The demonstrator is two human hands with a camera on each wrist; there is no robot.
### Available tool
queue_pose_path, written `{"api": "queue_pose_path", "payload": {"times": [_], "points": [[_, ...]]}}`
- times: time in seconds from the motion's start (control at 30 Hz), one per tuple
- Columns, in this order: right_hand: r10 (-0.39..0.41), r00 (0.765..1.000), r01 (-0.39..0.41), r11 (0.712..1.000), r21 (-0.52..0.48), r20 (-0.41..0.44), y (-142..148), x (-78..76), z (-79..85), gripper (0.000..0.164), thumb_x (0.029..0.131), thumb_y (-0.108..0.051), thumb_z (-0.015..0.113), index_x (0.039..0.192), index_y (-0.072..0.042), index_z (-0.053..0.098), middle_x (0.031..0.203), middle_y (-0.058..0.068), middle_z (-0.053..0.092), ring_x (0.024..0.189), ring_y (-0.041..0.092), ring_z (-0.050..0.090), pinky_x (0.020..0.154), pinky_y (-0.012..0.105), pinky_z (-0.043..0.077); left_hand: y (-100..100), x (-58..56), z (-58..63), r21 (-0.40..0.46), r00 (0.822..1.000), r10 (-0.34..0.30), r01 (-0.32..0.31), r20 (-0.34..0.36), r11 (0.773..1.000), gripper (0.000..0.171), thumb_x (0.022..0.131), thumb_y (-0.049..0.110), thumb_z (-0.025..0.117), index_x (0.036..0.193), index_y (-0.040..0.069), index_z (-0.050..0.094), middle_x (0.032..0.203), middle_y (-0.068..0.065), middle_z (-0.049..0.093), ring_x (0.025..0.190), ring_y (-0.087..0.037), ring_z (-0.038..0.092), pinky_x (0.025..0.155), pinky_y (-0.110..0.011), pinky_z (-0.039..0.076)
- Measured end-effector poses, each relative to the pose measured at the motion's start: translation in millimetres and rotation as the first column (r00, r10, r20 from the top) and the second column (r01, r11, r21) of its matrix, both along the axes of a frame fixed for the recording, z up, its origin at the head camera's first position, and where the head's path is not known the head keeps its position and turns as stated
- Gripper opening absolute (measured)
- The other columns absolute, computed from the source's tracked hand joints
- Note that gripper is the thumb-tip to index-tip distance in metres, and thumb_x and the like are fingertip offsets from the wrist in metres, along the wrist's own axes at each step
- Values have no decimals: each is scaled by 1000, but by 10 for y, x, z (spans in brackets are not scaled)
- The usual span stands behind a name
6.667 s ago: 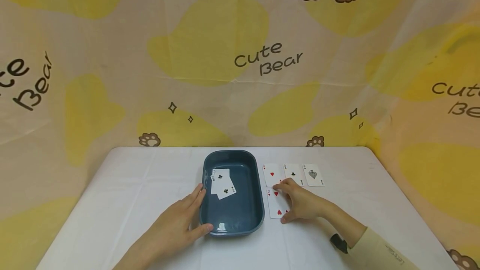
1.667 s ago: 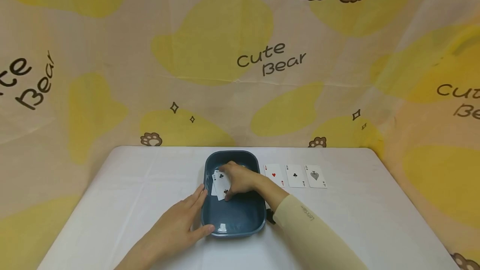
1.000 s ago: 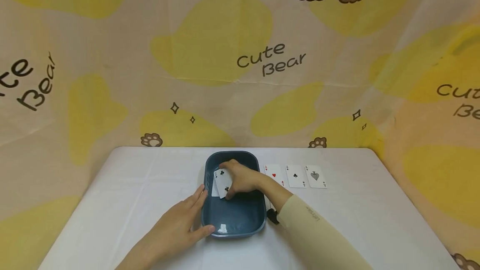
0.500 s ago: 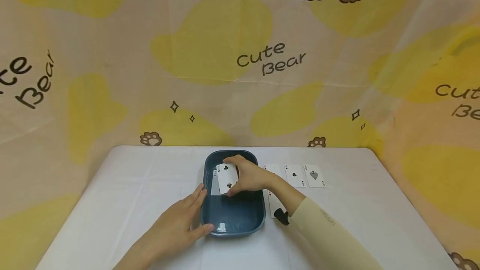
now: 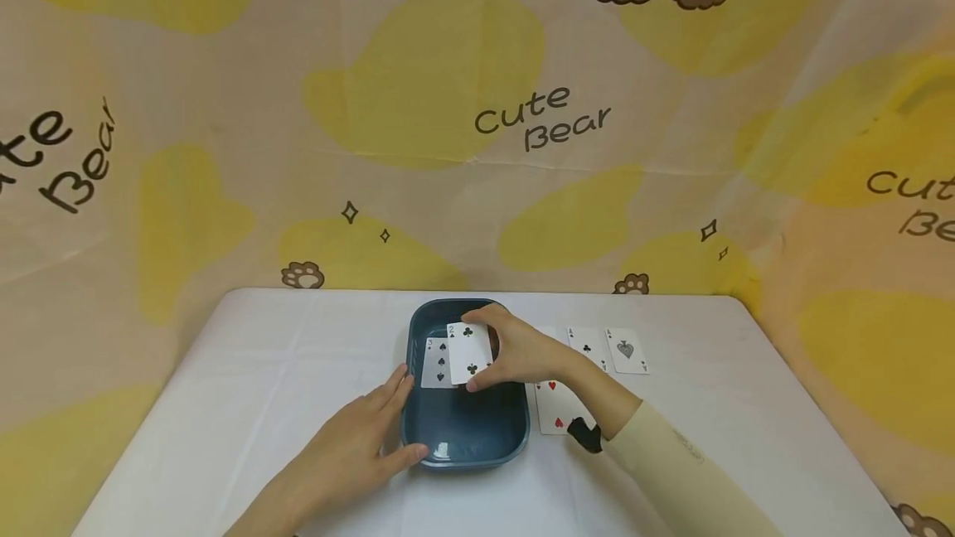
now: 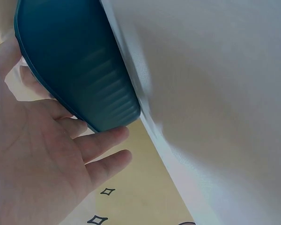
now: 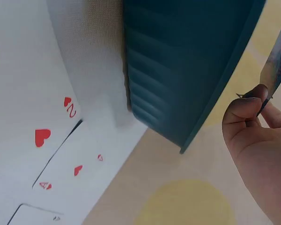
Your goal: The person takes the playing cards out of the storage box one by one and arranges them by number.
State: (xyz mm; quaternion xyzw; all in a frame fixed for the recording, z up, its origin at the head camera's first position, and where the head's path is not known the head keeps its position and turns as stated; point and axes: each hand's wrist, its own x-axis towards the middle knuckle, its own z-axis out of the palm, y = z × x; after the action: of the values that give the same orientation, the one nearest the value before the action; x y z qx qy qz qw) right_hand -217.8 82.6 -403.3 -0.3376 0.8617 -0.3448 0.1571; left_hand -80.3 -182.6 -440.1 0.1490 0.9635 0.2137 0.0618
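Note:
My right hand [image 5: 522, 348] pinches a two of clubs [image 5: 468, 350] between thumb and fingers, tilted above the blue dish [image 5: 466, 429]. In the right wrist view the card [image 7: 277, 63] is seen edge-on over the dish's rim. Partly behind it, a three of spades [image 5: 434, 363] lies face up in the dish. My left hand [image 5: 346, 437] touches the dish's left side, its thumb on the near rim. Its fingers [image 6: 103, 143] lie along the ribbed outer wall in the left wrist view.
Right of the dish lie an ace of clubs [image 5: 585, 345], an ace of spades [image 5: 627, 352] and, nearer, a two of hearts [image 5: 550, 413]. The ace of hearts [image 7: 78, 169] shows in the right wrist view. A patterned cloth [image 5: 403, 89] hangs behind the white table [image 5: 298, 330].
The right hand, earlier at the two of hearts outside the dish, went into the dish and lifted the two of clubs up and rightward, uncovering the three of spades. The left hand stayed put.

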Motion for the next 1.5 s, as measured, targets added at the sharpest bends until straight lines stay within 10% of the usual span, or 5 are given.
{"api": "queue_pose_path", "payload": {"times": [0.63,1.5], "points": [[-71,997,71,997,-14,3,514,154,148,93,76,-33,96,153,-12,49,132,1,47,99,23,51,63,32,51,-8,0,-19,-8,1000,10,-10,14,1000,99,92,67,68,164,8,34,172,-4,26,148,-35,44,115,-58,41],[-149,984,148,989,-18,-99,1346,315,-74,91,74,-25,98,149,-7,51,139,5,51,101,19,50,78,32,52,-30,8,-31,-5,1000,-3,3,3,1000,98,93,67,67,164,8,35,173,-4,25,148,-35,44,116,-57,41]]}}
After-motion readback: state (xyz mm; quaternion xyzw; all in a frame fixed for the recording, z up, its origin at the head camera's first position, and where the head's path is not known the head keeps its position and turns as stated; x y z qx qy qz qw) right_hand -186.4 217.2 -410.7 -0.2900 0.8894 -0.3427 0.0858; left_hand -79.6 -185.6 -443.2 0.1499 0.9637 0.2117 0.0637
